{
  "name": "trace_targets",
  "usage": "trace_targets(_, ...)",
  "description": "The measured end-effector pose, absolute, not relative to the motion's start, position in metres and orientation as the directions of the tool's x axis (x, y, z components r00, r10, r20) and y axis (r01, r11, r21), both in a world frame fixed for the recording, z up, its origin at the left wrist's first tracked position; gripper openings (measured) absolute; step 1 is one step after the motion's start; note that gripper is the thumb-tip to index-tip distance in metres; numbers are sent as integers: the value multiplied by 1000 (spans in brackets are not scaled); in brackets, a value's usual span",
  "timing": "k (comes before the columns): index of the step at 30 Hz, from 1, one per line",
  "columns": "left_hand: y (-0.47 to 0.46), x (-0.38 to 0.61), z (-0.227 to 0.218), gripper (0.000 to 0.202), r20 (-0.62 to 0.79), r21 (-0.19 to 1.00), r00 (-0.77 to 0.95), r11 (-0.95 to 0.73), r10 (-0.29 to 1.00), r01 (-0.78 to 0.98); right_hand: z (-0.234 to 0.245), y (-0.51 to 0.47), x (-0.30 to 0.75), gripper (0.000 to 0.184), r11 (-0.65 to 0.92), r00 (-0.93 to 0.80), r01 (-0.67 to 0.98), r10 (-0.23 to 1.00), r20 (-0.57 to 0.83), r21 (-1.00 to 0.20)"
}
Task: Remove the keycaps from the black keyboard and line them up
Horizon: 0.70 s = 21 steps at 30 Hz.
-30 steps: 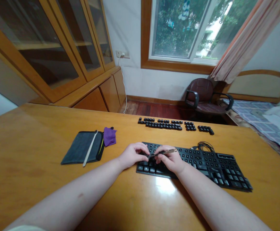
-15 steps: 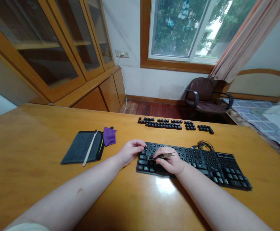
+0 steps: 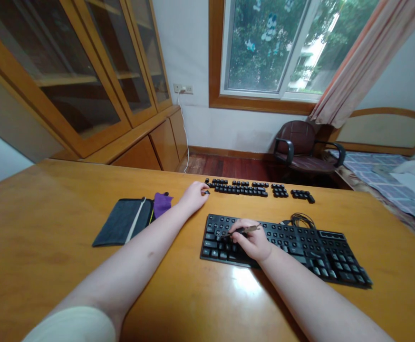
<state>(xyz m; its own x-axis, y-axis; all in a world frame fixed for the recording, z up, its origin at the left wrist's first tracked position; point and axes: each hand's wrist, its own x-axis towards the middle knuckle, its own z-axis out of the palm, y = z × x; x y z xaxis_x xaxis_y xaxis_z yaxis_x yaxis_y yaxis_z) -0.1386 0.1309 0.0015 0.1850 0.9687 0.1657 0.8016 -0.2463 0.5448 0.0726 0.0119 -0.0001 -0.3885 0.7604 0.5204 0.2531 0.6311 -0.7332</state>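
Observation:
A black keyboard [image 3: 300,244] lies on the wooden table [image 3: 50,228] in front of me. My right hand [image 3: 252,242] rests on its left part, closed round a thin dark tool [image 3: 241,231] whose tip points at the keys. My left hand [image 3: 195,195] reaches to the far side, its fingertips pinched on a small black keycap [image 3: 206,192] at the left end of the rows of loose keycaps [image 3: 250,188]. A coiled cable [image 3: 300,220] sits behind the keyboard.
A dark grey pouch [image 3: 123,221] with a white stick on it lies left of the keyboard, a purple cloth [image 3: 162,203] beside it. Beyond the table stand a brown armchair [image 3: 300,147], wooden cabinets [image 3: 86,80], a window and a bed at right.
My left hand left the keyboard and moved forward to the left end of the loose keycap rows with a keycap. My right hand stayed on the keyboard with the tool.

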Motion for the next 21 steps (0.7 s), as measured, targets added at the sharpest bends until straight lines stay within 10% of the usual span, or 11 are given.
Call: trace_targets(21, 155, -127, -26, 20, 222, 430, 207, -286, 953, 856, 7, 13, 70, 15, 682, -433, 235, 712, 553, -693)
